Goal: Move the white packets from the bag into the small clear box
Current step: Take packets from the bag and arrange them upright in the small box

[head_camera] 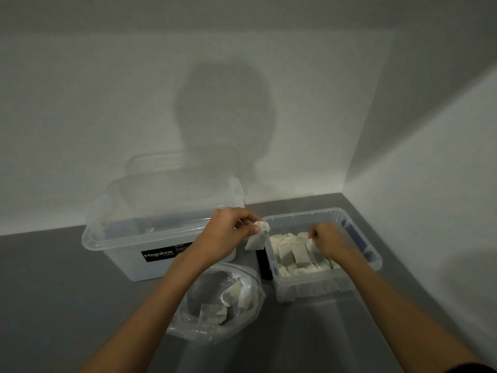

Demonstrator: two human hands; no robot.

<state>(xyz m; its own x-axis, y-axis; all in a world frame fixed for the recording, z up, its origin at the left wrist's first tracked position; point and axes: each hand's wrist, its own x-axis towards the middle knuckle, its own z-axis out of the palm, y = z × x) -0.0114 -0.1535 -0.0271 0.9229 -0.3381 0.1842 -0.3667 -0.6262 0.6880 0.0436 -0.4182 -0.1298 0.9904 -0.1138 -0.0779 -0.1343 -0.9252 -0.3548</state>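
A white packet (pixel 257 238) is pinched near its top between the thumb and fingers of the left hand (pixel 228 232) and is held in the air just beside the left rim of the small clear box (pixel 376 258). The right hand (pixel 326 239) is lowered into that box, its fingers curled together and closed on the top of a second packet (pixel 311 244), which is set against the upright rows of packets (pixel 293 255) stood inside. More loose packets (pixel 212 313) are seen lying in the open clear bag (pixel 252 289), which is set on the grey counter (pixel 53 292) in front of a larger clear box (pixel 121 246) marked with a black label (pixel 161 254).
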